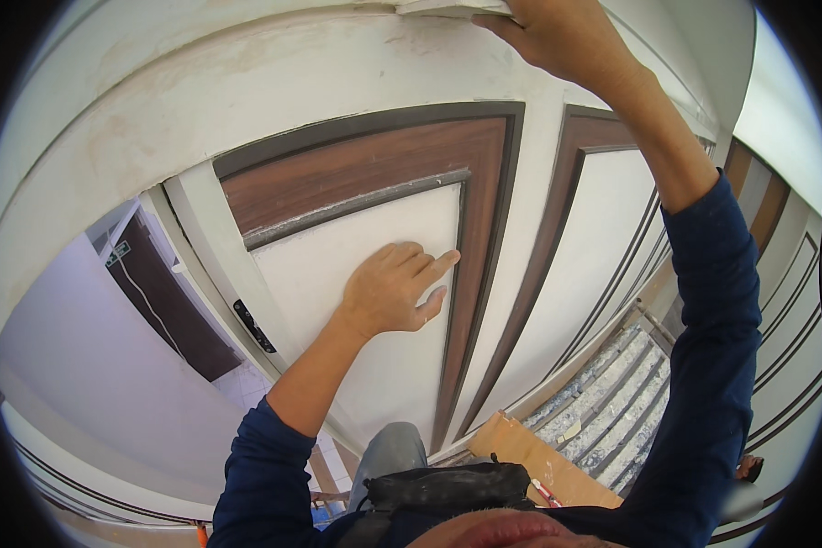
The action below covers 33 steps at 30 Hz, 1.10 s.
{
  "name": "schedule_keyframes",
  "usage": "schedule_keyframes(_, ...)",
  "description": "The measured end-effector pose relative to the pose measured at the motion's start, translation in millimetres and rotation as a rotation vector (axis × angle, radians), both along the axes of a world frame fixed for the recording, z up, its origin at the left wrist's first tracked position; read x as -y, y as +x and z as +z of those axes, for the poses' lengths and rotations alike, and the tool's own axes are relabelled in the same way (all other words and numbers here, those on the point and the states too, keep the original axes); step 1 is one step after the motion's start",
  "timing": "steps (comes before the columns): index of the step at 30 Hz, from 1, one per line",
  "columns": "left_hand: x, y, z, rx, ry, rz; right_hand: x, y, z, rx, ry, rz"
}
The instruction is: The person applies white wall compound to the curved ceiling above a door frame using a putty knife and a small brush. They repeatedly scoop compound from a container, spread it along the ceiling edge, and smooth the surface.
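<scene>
My left hand (397,288) is in front of the white panel of a door (365,219) framed in brown wood-look trim. Its index finger and thumb are apart and pale with dust, the other fingers are partly curled, and it holds nothing. I cannot tell whether it touches the panel. Raised to the top edge of the picture, my right hand (571,41) is at the white frame above the door. Its fingers are partly cut off by the picture's edge, around a flat whitish piece (452,8) lying along the moulding.
A second trimmed panel (603,219) stands to the right. Below it are a paint-spattered slatted platform (603,402) and a plywood board (557,457). A black pouch (452,486) is at my waist. Left, beyond the door's black latch plate (254,326), a dark door (178,301) shows through an opening.
</scene>
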<state>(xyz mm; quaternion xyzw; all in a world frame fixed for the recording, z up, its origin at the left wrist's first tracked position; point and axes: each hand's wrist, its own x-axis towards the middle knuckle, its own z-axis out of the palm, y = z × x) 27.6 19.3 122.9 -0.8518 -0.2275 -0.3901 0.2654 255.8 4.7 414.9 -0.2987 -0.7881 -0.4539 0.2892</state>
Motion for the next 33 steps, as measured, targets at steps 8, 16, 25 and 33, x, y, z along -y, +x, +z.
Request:
schedule_keyframes(8,3.9,-5.9,3.9,-0.008,-0.014,-0.025,-24.1,10.0,-8.8,-0.068,0.079,0.094)
schedule_keyframes(16,4.9,-9.7,3.8,0.029,-0.038,-0.07,-56.6,66.5,-11.9,-0.14,0.115,-0.057)
schedule_keyframes(25,4.8,-1.2,4.0,-0.005,-0.059,-0.027,-81.6,253.0,-65.9,-0.587,-0.053,-0.223)
schedule_keyframes(33,2.5,-4.3,2.2,0.001,-0.014,-0.056,-43.0,103.0,-27.1,-0.694,-0.488,0.229)
